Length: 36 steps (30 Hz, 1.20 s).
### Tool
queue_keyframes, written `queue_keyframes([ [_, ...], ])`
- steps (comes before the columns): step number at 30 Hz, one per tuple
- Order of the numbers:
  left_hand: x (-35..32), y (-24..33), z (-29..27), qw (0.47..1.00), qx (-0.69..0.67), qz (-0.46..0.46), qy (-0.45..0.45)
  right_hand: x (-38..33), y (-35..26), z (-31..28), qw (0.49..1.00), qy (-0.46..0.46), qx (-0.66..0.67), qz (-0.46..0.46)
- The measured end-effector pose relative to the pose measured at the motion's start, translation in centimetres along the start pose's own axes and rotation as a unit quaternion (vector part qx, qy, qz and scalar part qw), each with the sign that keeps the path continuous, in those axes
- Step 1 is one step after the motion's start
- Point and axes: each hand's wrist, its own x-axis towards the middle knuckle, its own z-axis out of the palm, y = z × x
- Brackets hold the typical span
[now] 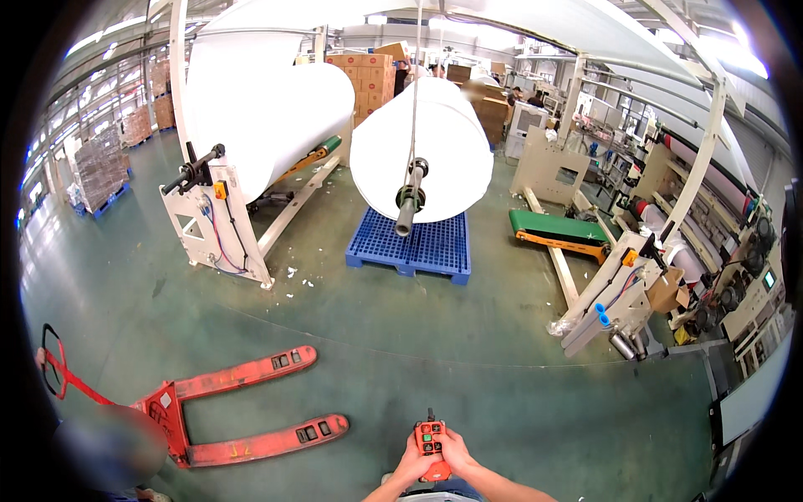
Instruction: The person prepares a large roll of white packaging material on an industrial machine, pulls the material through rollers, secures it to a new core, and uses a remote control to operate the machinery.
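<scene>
Low in front of me, my left hand (413, 462) and my right hand (457, 453) are wrapped round an orange handheld remote control (436, 471) with dark buttons, one green button and a short black stub on top. Both thumbs lie near its buttons. Ahead, a large white paper roll (381, 163) is over a blue plastic pallet (410, 258); whether it rests on it I cannot tell. A metal shaft (405, 224) sticks out of the roll's near end. From above, a sling (414, 109) runs down to this shaft.
Left stands a frame (234, 251) bearing another white roll (284, 125). A red pallet jack (242, 452) lies front left, beside a blurred person. On the right are a green-topped belt unit (556, 224) and machinery (694, 192). Stacked cartons (364, 84) stand behind.
</scene>
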Motion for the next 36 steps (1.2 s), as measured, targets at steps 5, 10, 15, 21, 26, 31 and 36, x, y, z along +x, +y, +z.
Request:
queue_keyframes([
  [5,-0.7,1.0,0.6,1.000,0.002,-0.006,-0.016,-0.1,0.6,-0.8,1.000,0.001,0.010,-0.013],
  [10,-0.5,-0.3,0.5,0.999,0.031,-0.002,-0.020,-0.1,1.5,-1.2,1.000,0.015,0.010,-0.011],
  [15,-0.2,-1.8,0.4,0.999,0.034,0.000,-0.028,-0.1,2.0,-1.3,1.000,0.008,0.023,-0.007],
  [21,-0.6,-1.2,0.2,0.999,0.039,-0.002,-0.023,-1.2,0.4,-0.3,0.999,0.005,0.043,0.002],
  [26,-1.0,0.3,0.4,0.997,0.061,-0.015,-0.033,-0.9,1.3,-0.9,0.999,0.008,0.041,-0.005],
  [31,-0.4,-1.0,0.1,0.996,0.085,-0.008,-0.032,-1.3,0.2,-0.5,0.999,0.010,0.034,-0.002],
  [36,0.0,-0.7,0.0,0.997,0.072,0.002,-0.034,-0.7,-0.1,-0.4,0.998,0.007,0.064,-0.007],
])
